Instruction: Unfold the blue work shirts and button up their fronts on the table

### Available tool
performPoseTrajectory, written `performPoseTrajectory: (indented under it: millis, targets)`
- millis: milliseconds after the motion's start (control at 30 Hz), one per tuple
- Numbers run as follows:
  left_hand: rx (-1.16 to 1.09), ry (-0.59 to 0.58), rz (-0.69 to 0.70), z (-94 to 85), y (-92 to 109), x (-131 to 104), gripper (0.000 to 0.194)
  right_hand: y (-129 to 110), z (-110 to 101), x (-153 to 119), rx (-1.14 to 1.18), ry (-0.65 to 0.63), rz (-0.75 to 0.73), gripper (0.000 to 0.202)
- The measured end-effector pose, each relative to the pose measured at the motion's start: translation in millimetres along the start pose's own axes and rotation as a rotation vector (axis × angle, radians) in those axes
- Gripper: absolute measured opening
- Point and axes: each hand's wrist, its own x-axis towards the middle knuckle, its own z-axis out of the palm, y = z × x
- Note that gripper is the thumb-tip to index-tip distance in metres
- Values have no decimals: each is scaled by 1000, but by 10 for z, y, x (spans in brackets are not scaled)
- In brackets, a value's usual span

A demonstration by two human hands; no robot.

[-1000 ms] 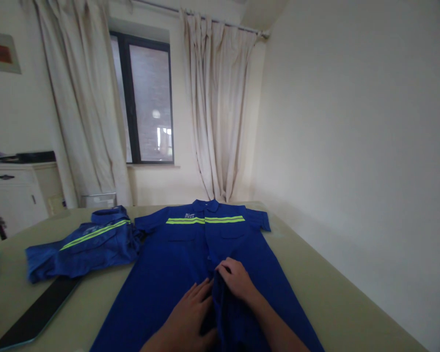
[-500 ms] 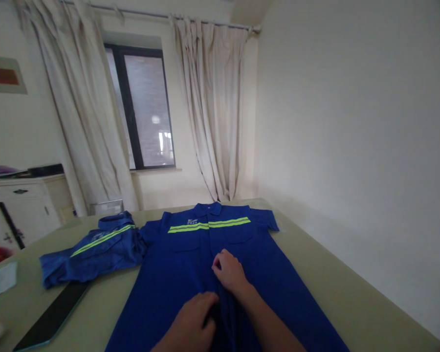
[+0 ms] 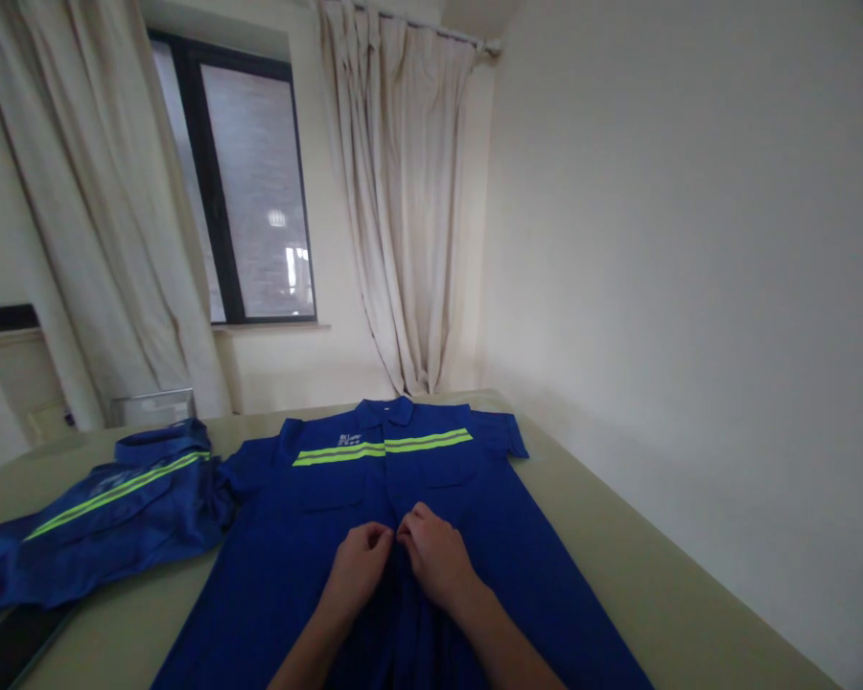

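pale walls, cream curtains point(image 3: 395, 192) flanking a dark-framed window point(image 3: 248, 192)

I count two blue shirts point(image 3: 374, 517) point(image 3: 107, 498) on the table point(image 3: 618, 565). Two hands point(image 3: 356, 565) point(image 3: 435, 556). Two curtains point(image 3: 403, 211) point(image 3: 79, 220), one window point(image 3: 248, 192).

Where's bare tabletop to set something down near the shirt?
Free: the table strip between the spread blue shirt and the right wall; a small wedge between that shirt and the crumpled second shirt. Crowded: the shirt's centre placket, where the left hand and right hand meet.
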Motion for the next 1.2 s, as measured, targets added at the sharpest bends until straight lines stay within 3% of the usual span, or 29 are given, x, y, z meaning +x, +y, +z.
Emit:
performPoseTrajectory:
  millis: [300, 600, 867, 1200]
  targets:
    - [103, 127, 88, 96, 54, -73, 19, 89, -2, 47, 186, 32, -3, 13]
    - [-66, 164, 155, 82, 28, -67, 22, 124, -34, 23, 240, 70, -30, 14]
    - [-257, 96, 82, 100, -10, 0, 57, 85, 15, 31, 241, 128, -73, 15]
    - [-199, 117, 194, 57, 52, -61, 31, 104, 1, 38, 265, 117, -60, 15]
